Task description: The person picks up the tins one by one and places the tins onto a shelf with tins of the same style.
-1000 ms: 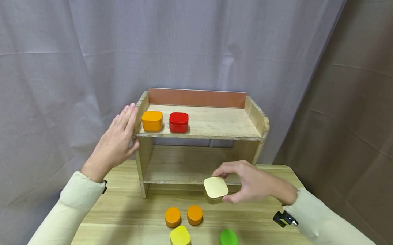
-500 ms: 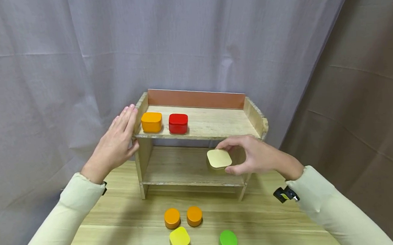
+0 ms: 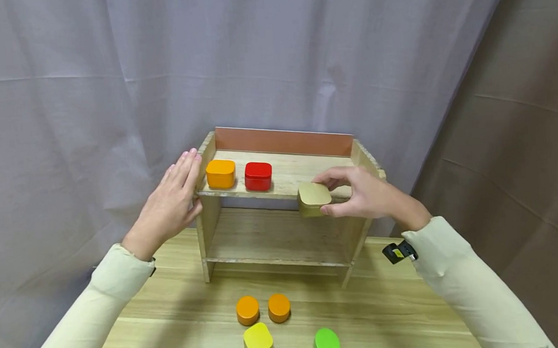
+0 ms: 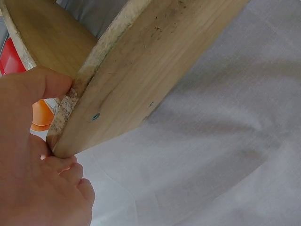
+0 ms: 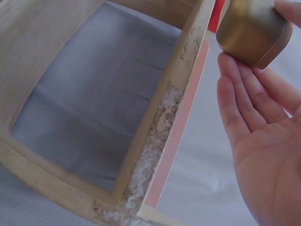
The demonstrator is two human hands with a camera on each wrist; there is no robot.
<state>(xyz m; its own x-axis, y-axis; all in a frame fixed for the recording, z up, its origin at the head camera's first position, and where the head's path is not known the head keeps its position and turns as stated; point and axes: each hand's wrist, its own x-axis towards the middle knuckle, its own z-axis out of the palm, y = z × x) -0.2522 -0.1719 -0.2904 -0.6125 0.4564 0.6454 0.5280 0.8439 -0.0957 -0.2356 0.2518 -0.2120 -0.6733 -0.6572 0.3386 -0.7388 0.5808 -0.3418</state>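
Gold box (image 3: 312,201) | hanging left of the right hand (image 3: 365,193) pinching it | left hand (image 3: 170,200), farther off, gripping the shelf (image 3: 272,236)

Gold box (image 3: 314,196) upright in fingers (image 3: 339,209)

A grey curtain (image 3: 274,55) spans the top of the frame, a brown cloth (image 3: 515,127) its right side, and the wood-grained table (image 3: 401,293) at lower centre bears two round orange blocks (image 3: 247,310), a yellow block (image 3: 258,341) and a green block (image 3: 326,343) near the bottom edge.
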